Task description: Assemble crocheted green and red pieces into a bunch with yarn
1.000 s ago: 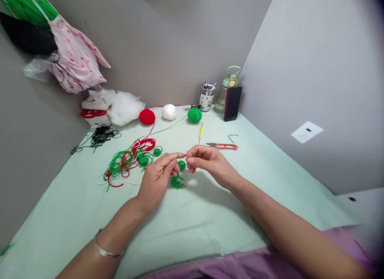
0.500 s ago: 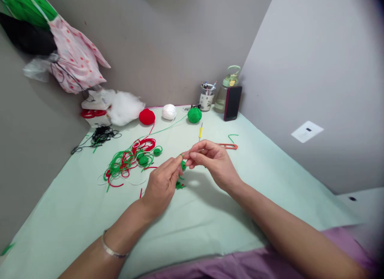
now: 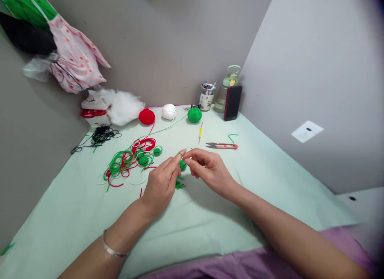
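Note:
My left hand (image 3: pixel 162 182) is closed, with a strand of green yarn (image 3: pixel 180 154) round its raised forefinger. At its fingertips is a small green crocheted ball (image 3: pixel 183 165), partly covered by the fingers. My right hand (image 3: pixel 208 166) pinches thumb and forefinger together right beside that ball and the left forefinger. What the pinch holds is mostly hidden. Green yarn scraps (image 3: pixel 180 185) lie on the table below the hands. Beyond the right hand rest orange thread snips (image 3: pixel 228 146) and a yellow-handled crochet hook (image 3: pixel 201 132).
Tangled red and green yarn (image 3: pixel 126 161) with small green balls lies left. Behind are red (image 3: pixel 147 116), white (image 3: pixel 169 111) and green yarn balls (image 3: pixel 195 115), white stuffing (image 3: pixel 124 107) and black yarn (image 3: pixel 103 135). A pen cup (image 3: pixel 206 101), bottle (image 3: pixel 221 97) and phone (image 3: pixel 233 103) stand back right.
My right hand has lowered slightly and curled its fingers, and the thin light shaft along them no longer shows. The blades of the snips have come into view. My left hand has barely moved.

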The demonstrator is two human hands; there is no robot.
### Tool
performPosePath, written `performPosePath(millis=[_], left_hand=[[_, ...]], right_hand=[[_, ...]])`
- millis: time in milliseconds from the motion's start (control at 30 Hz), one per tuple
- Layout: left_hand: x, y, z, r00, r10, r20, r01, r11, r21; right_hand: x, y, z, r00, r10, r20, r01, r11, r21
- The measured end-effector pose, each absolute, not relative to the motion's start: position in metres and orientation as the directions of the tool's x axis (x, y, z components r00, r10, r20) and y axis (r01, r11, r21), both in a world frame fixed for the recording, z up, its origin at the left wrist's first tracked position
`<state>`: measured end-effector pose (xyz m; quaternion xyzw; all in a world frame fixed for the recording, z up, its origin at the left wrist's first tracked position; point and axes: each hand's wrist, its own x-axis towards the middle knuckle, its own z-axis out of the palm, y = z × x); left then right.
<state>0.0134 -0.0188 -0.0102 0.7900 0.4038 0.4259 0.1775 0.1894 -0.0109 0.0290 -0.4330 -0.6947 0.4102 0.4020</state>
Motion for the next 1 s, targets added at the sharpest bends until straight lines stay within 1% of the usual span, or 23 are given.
performPosePath(millis=[367, 767, 1000], left_hand=[[0.0144, -0.019, -0.0103, 0.315, 0.743, 0.591, 0.528, -0.654, 0.541], [0.0154, -0.0187, -0.0111, 0.314, 0.724, 0.614, 0.556, -0.664, 0.5], [0.015, -0.0191, -0.0108, 0.325, 0.743, 0.585, 0.566, -0.648, 0.509]], right_hand=[[0.1875, -0.0128, 0.0296, -0.311, 0.929, 0.198, 0.262, 0.284, -0.922], [0.1873, -0.0132, 0.0309, -0.313, 0.933, 0.175, 0.228, 0.253, -0.94], [0.1874, -0.0137, 0.0307, -0.335, 0.923, 0.191, 0.223, 0.274, -0.936]])
